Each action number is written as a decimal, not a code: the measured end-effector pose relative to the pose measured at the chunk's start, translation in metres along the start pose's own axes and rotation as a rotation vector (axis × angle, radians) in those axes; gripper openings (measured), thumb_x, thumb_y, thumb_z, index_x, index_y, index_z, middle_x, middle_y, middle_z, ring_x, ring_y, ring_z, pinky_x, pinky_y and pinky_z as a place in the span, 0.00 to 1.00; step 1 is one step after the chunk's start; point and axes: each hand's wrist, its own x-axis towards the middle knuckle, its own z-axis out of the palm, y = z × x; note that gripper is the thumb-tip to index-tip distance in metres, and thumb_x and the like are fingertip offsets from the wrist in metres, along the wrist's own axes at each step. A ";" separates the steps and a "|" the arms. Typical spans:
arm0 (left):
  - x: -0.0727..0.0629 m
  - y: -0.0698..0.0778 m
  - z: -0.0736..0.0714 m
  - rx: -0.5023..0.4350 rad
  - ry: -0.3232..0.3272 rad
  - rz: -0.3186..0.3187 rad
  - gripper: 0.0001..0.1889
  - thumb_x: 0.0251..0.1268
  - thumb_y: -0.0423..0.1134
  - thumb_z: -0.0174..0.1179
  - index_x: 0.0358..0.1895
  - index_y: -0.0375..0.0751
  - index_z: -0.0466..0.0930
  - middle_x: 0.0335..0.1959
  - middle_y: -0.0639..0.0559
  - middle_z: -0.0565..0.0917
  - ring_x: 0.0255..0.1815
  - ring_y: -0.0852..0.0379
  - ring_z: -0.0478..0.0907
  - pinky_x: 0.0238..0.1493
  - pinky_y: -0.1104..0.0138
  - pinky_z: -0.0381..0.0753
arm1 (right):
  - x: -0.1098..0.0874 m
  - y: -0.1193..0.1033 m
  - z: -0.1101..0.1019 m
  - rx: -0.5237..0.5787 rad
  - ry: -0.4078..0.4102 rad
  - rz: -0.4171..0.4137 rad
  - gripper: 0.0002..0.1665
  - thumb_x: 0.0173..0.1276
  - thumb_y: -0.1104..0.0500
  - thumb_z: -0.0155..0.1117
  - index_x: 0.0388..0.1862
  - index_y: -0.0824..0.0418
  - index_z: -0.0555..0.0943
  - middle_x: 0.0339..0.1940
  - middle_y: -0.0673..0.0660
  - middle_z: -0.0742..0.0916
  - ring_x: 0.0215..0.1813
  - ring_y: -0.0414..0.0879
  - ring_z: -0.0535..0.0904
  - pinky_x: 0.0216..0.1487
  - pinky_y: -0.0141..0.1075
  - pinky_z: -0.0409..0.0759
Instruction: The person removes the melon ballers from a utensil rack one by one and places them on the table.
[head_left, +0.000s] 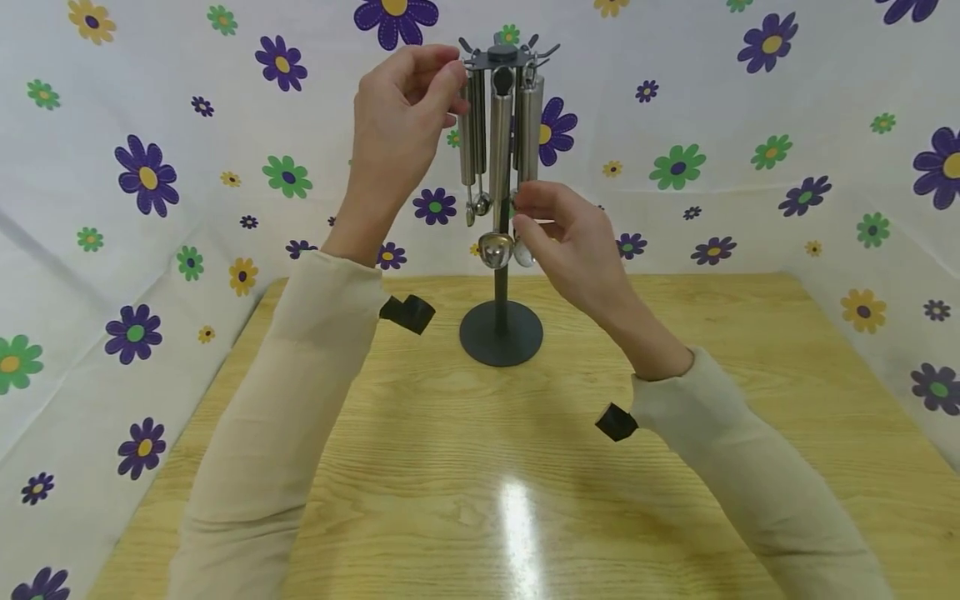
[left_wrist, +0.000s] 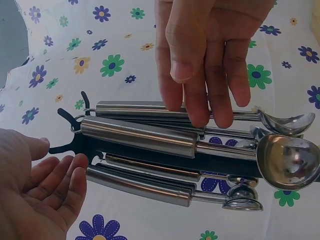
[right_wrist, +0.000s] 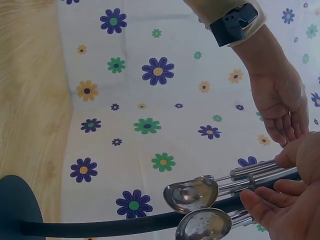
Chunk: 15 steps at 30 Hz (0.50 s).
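A black utensil stand (head_left: 501,333) with a round base and a ring of hooks on top holds several steel-handled utensils. An ice cream scoop (head_left: 496,250) with a rounded steel bowl hangs at the front; its handle (left_wrist: 137,136) crosses the left wrist view. My left hand (head_left: 405,104) is raised at the left of the hooks, its fingers loosely bent and the thumb close to a hook tip. Lower down on the right, my right hand (head_left: 570,237) stays beside the hanging utensils, fingers extended in the left wrist view. Another steel scoop (right_wrist: 204,226) shows below the right hand.
The stand is on a light wooden table (head_left: 450,467). Behind and at both sides hangs a white cloth (head_left: 247,92) printed with purple, green and orange flowers. Small black devices (head_left: 617,422) are strapped at both sleeve cuffs.
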 end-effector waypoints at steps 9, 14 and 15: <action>0.005 -0.001 0.008 0.012 0.023 0.010 0.15 0.79 0.37 0.59 0.61 0.35 0.82 0.48 0.43 0.86 0.39 0.56 0.82 0.51 0.70 0.83 | 0.009 -0.005 0.007 0.007 0.002 0.027 0.23 0.77 0.64 0.61 0.68 0.68 0.77 0.62 0.60 0.85 0.59 0.48 0.83 0.61 0.40 0.80; 0.006 0.000 0.011 -0.008 0.036 0.004 0.14 0.77 0.36 0.60 0.58 0.34 0.84 0.42 0.45 0.85 0.37 0.57 0.82 0.50 0.70 0.83 | 0.013 -0.006 0.011 0.034 -0.008 0.044 0.23 0.77 0.64 0.60 0.69 0.69 0.75 0.62 0.61 0.85 0.59 0.50 0.83 0.61 0.40 0.80; 0.006 0.000 0.012 -0.019 0.040 -0.002 0.14 0.76 0.36 0.61 0.57 0.34 0.84 0.42 0.45 0.85 0.37 0.57 0.82 0.50 0.70 0.83 | 0.014 -0.006 0.011 0.036 -0.010 0.044 0.23 0.78 0.64 0.60 0.68 0.70 0.75 0.62 0.62 0.85 0.59 0.50 0.83 0.62 0.40 0.81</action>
